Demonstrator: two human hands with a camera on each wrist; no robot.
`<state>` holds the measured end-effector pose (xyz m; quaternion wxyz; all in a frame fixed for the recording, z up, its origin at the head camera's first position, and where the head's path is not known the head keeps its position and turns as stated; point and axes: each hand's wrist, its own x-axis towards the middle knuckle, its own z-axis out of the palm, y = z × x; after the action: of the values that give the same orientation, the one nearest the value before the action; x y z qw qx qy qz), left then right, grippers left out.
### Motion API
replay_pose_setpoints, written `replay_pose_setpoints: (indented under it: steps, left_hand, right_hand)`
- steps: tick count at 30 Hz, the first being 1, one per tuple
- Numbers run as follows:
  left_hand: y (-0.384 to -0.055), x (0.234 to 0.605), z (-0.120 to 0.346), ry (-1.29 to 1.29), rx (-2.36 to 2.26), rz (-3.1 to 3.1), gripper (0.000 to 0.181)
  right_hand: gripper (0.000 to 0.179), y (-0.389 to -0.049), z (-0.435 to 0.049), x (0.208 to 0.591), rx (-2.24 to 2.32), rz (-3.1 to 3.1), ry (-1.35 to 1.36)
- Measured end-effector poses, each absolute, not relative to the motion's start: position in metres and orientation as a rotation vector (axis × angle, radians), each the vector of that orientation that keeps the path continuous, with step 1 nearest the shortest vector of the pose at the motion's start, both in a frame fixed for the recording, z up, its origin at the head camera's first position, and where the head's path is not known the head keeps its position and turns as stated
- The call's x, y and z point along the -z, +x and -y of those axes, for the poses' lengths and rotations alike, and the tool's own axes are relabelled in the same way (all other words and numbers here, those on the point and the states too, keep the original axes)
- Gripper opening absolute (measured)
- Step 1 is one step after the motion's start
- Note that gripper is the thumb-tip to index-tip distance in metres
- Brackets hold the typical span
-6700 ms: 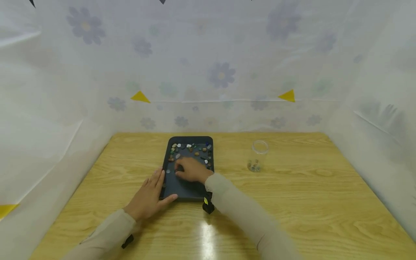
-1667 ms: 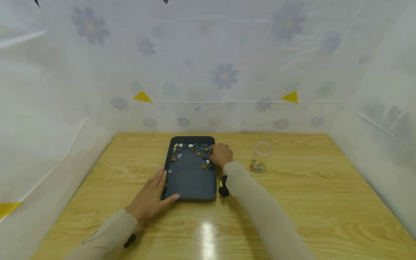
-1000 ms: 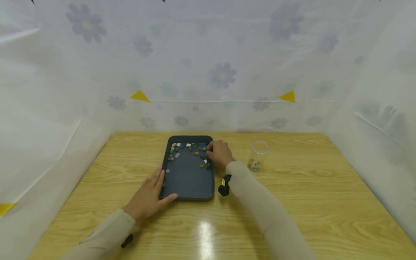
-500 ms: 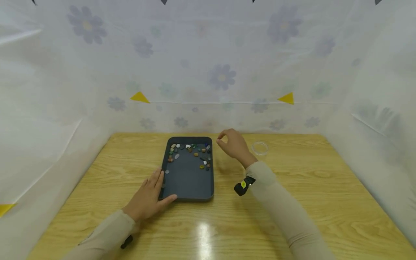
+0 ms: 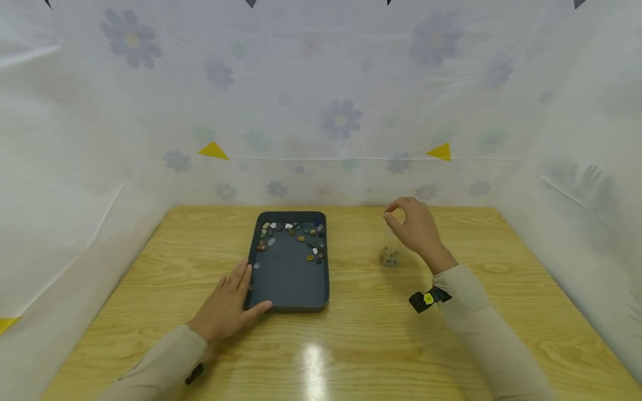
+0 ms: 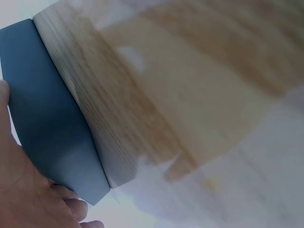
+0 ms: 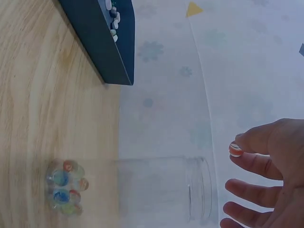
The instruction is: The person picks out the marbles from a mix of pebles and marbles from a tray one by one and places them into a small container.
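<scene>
Flowered sheeting [image 5: 281,100] backs the tabletop [image 5: 361,345]; toward its far edge the right hand [image 5: 416,228] pinches a striped marble [image 7: 235,149] just above the mouth of an upright jar [image 7: 156,190], left of its centre; the left hand [image 5: 228,303], farther off, lays straight fingers against the tray [image 5: 288,284]

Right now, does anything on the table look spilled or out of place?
Nothing stands out: the jar is upright, the pebbles lie inside the tray, and the right hand pinches a marble near the jar.
</scene>
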<state>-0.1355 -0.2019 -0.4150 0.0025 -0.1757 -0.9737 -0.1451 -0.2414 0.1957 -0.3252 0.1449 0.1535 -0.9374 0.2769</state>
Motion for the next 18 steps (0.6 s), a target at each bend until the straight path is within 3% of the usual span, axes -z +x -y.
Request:
replay_pose_setpoints:
  steps: [18]
  left_hand:
    - [-0.135, 0.415, 0.203, -0.577, 0.483, 3.038, 0.096]
  right_hand:
    - [0.023, -0.235, -0.23, 0.346, -0.786, 2.776, 0.346]
